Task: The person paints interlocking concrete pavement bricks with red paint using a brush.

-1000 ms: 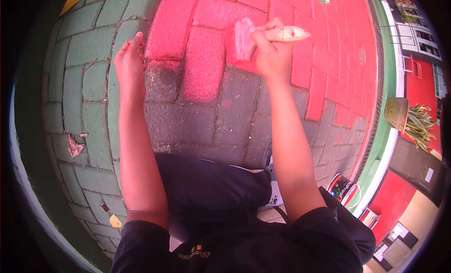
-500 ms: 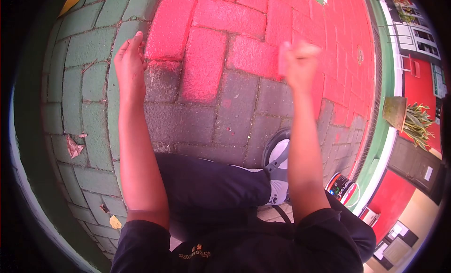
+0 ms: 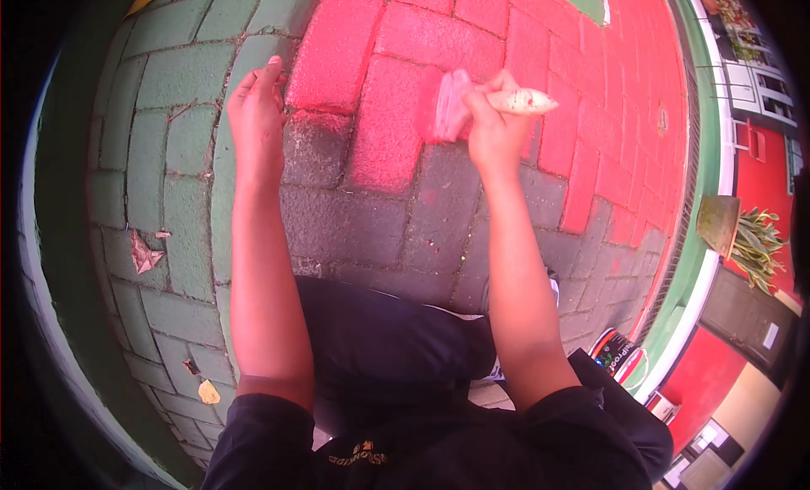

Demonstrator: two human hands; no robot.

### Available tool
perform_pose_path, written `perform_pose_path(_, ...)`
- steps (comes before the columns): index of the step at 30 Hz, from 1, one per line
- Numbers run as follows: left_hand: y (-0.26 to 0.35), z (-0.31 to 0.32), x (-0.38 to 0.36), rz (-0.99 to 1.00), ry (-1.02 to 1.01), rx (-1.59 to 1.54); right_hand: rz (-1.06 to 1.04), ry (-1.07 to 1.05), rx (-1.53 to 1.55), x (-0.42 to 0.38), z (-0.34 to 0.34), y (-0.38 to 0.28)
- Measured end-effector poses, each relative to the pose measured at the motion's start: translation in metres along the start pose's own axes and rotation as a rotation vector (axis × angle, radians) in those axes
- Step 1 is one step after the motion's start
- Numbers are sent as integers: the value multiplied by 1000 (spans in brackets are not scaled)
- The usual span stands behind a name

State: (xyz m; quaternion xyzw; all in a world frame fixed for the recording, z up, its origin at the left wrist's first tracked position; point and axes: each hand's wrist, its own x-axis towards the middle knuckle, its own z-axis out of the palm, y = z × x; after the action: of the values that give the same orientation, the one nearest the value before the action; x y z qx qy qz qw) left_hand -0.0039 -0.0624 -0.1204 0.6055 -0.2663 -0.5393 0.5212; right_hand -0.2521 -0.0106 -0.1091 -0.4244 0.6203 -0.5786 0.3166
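My right hand (image 3: 496,119) is wrapped round the pale handle of a paintbrush (image 3: 521,101). The brush's wide, pink-coated head points left and touches the red painted bricks (image 3: 439,36) near their border with the unpainted dark grey bricks (image 3: 354,224). To the left, my left hand (image 3: 257,114) hovers over the edge between green bricks and red bricks. Its fingers are curled together; what they hold, if anything, is hidden.
Green bricks (image 3: 187,144) fill the left side, with a dry leaf (image 3: 145,252) and a yellow leaf (image 3: 208,392). A paint can (image 3: 613,351) stands right of my legs. A potted plant (image 3: 719,224) is at the right, beyond a green and white kerb.
My right hand has swung left with the brush, whose head now lies over the brick border. My left hand keeps its curled shape; the whole view has shifted slightly.
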Motion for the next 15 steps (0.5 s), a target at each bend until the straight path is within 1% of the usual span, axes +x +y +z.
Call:
perform_pose_path(2, 0, 1, 0, 0, -8, 7, 11, -32, -41, 0, -9, -6)
perform_pose_path(4, 0, -1, 1, 10, -9, 3, -136, -9, -156, 2, -9, -12)
perform_pose_path(6, -1, -3, 1, 18, -12, 0, -178, 28, -112, 4, 0, -14)
perform_pose_path(8, -2, -4, 4, 12, -21, -19, -281, 139, -216, 3, 13, -10)
perform_pose_path(9, -2, -4, 4, 18, -18, -22, -303, 113, -264, 2, 15, 5)
perform_pose_path(10, -2, -3, 2, 9, -16, -28, -309, 111, -259, -4, 17, 1)
perform_pose_path(12, -1, -3, 3, 5, -6, -38, -55, 26, -240, -26, 17, -11)
perform_pose_path(14, -1, -3, 3, 13, -20, -34, -38, -9, -214, -27, 7, -8)
perform_pose_path(15, -1, -2, 2, 16, -18, -39, -78, -27, -188, -23, 1, -8)
